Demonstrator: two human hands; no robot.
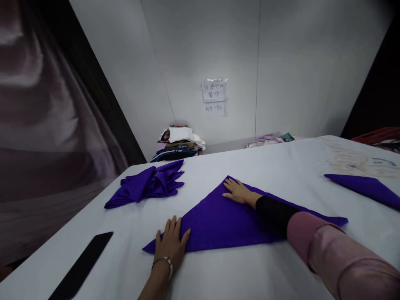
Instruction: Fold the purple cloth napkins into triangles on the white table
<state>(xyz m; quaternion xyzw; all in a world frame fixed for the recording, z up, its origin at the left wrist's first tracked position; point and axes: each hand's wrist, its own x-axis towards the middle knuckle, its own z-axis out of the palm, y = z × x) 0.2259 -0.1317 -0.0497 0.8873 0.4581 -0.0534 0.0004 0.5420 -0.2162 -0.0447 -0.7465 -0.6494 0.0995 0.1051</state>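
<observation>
A purple cloth napkin (218, 225) lies on the white-covered table in front of me, folded into a triangle with its peak pointing away. My left hand (171, 241) rests flat on its left part, near the left corner, fingers spread. Close to the peak, my right hand (236, 191) presses down with its fingers stretched out. My right forearm crosses the napkin and hides part of its right side. Neither hand grips anything.
Several folded purple napkins (146, 183) lie at the back left. Another purple napkin (368, 189) is at the right. A flat black strip (84, 266) lies at front left. Stacked clothes (179, 143) stand by the wall, under a handwritten paper sign (214, 91).
</observation>
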